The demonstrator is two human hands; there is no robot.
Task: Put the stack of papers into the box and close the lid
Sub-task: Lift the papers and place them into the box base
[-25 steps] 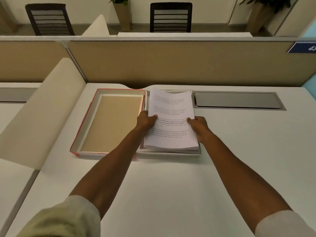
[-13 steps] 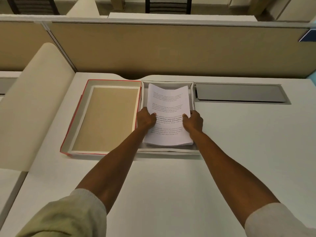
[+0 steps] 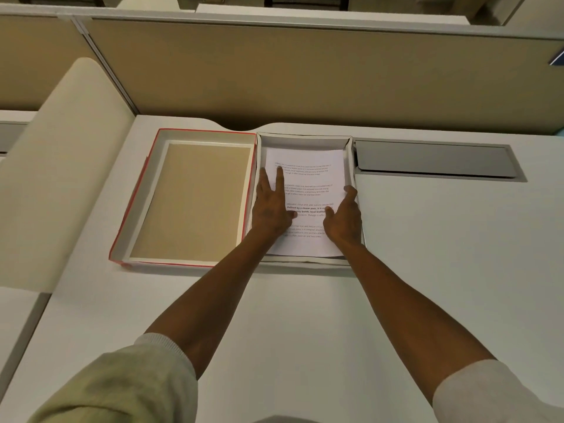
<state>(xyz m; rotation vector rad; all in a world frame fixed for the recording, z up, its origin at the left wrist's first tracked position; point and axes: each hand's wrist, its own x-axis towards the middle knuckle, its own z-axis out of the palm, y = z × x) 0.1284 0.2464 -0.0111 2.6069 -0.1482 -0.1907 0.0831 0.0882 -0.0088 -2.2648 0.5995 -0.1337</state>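
Note:
The stack of papers (image 3: 308, 178), white with printed text, lies flat inside the shallow white box (image 3: 305, 138) at the desk's far middle. My left hand (image 3: 271, 206) rests palm down on the stack's left side, fingers spread and pointing away. My right hand (image 3: 345, 219) lies on the stack's right edge with fingers apart, against the box's right wall. The lid (image 3: 146, 184), red outside with a tan inner panel, lies upside down on the desk, touching the box's left side.
A grey metal cable flap (image 3: 433, 158) is set into the white desk (image 3: 305, 315) right of the box. A beige partition (image 3: 305, 74) runs behind. A curved cream divider (image 3: 61, 166) stands at the left.
The stack has gone from held above the box to lying flat inside it. Both hands have let go and spread flat on the top sheet. The view has tilted down.

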